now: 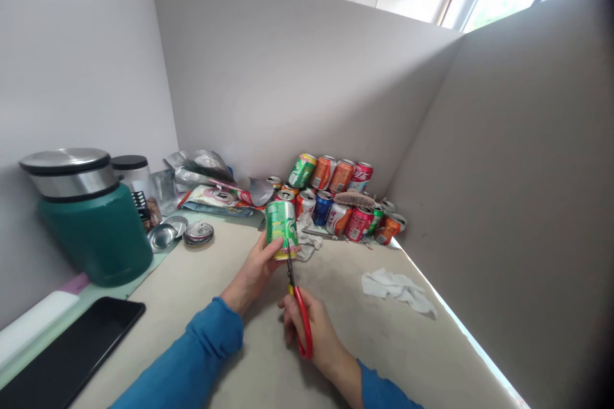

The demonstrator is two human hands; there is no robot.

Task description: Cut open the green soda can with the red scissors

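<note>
A green drink can (278,222) with a yellow band at its lower end is held up over the table by my left hand (256,271). The fingers of that hand wrap round the can's left and lower side. In my right hand (314,326) is a pair of scissors (304,323) with red handles, gripped through the loops. The dark blades point up and meet the lower right part of the can. Whether they have cut into the metal I cannot tell.
Several drink cans (338,220) stand stacked at the back. A crumpled white tissue (398,291) lies to the right. On the left are a green thermos jar (96,230), a black phone (77,351), can lids (198,233) and plastic packets (215,200). Grey partitions (288,77) surround the table.
</note>
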